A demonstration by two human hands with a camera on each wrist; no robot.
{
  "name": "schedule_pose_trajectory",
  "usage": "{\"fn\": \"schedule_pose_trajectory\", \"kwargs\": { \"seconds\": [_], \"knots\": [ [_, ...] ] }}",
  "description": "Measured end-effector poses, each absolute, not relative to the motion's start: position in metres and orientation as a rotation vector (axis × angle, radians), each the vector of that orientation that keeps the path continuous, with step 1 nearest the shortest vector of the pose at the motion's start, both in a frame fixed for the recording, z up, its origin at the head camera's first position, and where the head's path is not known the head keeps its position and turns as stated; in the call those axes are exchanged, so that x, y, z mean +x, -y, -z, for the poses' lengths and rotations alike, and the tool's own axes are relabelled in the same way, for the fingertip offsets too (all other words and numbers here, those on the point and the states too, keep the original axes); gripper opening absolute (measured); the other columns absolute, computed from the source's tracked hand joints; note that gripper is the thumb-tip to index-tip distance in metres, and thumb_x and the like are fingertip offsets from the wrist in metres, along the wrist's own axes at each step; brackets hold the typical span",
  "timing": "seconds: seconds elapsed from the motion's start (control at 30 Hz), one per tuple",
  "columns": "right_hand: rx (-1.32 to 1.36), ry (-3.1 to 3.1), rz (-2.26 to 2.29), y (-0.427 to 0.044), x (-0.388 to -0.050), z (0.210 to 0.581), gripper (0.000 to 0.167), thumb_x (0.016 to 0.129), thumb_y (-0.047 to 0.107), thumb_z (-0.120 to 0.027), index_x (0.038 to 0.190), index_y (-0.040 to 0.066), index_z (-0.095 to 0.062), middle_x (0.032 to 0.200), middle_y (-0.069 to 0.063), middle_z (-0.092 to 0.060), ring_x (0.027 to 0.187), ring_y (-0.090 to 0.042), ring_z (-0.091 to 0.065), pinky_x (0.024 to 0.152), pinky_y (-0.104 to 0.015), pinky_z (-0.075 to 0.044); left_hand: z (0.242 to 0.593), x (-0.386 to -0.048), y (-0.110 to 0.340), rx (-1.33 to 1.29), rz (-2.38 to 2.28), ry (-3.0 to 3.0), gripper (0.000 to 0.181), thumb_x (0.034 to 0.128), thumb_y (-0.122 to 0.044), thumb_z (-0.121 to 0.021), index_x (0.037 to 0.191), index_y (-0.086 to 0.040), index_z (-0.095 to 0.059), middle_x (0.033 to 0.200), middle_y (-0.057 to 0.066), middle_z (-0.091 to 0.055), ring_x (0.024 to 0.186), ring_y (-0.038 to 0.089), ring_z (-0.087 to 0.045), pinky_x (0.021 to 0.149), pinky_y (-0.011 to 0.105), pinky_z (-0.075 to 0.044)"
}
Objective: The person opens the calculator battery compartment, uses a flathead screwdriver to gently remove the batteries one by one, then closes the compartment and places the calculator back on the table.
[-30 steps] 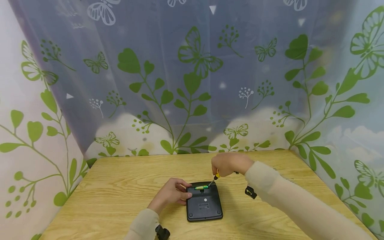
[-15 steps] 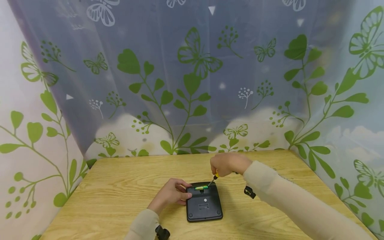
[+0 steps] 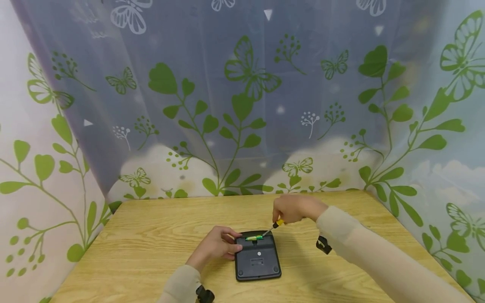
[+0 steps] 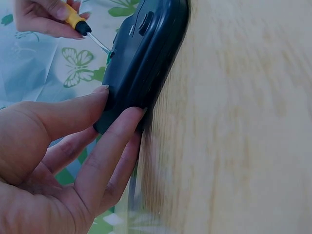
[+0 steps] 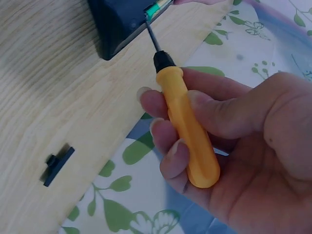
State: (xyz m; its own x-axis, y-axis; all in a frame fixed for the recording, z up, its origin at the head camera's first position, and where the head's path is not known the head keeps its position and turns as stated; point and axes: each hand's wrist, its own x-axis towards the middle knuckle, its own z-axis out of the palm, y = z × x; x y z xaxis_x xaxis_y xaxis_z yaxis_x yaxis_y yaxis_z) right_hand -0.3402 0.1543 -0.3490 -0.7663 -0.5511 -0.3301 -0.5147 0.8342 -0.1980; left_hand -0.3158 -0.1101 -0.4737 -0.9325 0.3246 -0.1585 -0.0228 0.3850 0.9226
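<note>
The black device (image 3: 258, 269) lies on the near middle of the table (image 3: 163, 227), flat, with rounded corners and a green battery (image 3: 254, 238) in its far part. The left hand (image 3: 215, 245) pinches its left edge; the right hand (image 3: 293, 208) grips a yellow-handled screwdriver (image 5: 195, 146), its tip at the battery.

The flat black plastic device (image 3: 258, 270) is reachable from the near side; the left hand (image 3: 219, 244) and yellow-handled screwdriver (image 5: 187, 126) obstruct its far corners.

Our left hand (image 3: 214, 244) points toward two o'clock in a pinch, while our right arm (image 3: 373, 254) angles toward ten, right hand (image 3: 293, 208) curled in a grip
</note>
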Motion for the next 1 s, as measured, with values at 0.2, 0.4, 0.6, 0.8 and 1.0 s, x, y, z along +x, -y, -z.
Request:
{"fn": "schedule_pose_trajectory", "kwargs": {
  "seconds": [0.2,0.4,0.6,0.8,1.0],
  "knots": [
    [-0.856,-2.597,0.230,-0.164,-0.345,0.355,0.044,0.097,-0.015,-0.048,0.113,0.009,-0.081,0.119,-0.007,-0.078,0.085,-0.019,-0.076,0.054,-0.022,-0.033,0.475,-0.315,0.110,0.262,-1.565,-2.332,0.036,0.0871,-0.001,-0.081,0.122,-0.003,-0.073,0.104,0.018,-0.065,0.076,0.019,-0.072,0.068,0.035,-0.068],
    [-0.852,-2.547,0.296,-0.175,-0.350,0.365,0.047,0.096,-0.015,-0.045,0.118,0.009,-0.079,0.116,-0.008,-0.078,0.071,-0.010,-0.070,0.051,-0.019,-0.034,0.475,-0.315,0.110,0.271,-1.565,-2.343,0.036,0.0872,-0.001,-0.081,0.122,-0.003,-0.073,0.105,0.018,-0.065,0.077,0.019,-0.072,0.067,0.034,-0.068],
    [-0.820,-2.520,0.342,-0.180,-0.350,0.368,0.050,0.094,-0.016,-0.045,0.121,0.010,-0.078,0.108,-0.009,-0.079,0.053,-0.006,-0.045,0.049,-0.018,-0.032,0.474,-0.315,0.109,0.267,-1.559,-2.344,0.036,0.0870,-0.001,-0.081,0.122,-0.003,-0.073,0.105,0.018,-0.065,0.078,0.019,-0.071,0.067,0.035,-0.068],
    [-0.888,-2.562,0.281,-0.168,-0.346,0.356,0.049,0.092,-0.019,-0.043,0.112,0.006,-0.080,0.121,-0.008,-0.077,0.052,-0.001,-0.044,0.052,-0.020,-0.025,0.474,-0.315,0.110,0.275,-1.555,-2.348,0.037,0.0872,-0.002,-0.081,0.123,-0.004,-0.073,0.106,0.019,-0.065,0.077,0.020,-0.072,0.067,0.036,-0.068],
    [-0.842,-2.613,0.187,-0.156,-0.340,0.347,0.052,0.090,-0.021,-0.046,0.111,0.009,-0.081,0.121,-0.005,-0.077,0.051,-0.007,-0.024,0.052,-0.024,-0.023,0.474,-0.315,0.111,0.285,-1.549,-2.348,0.037,0.0869,-0.001,-0.081,0.123,-0.003,-0.073,0.106,0.019,-0.066,0.077,0.019,-0.072,0.067,0.035,-0.068]
  ]
}}
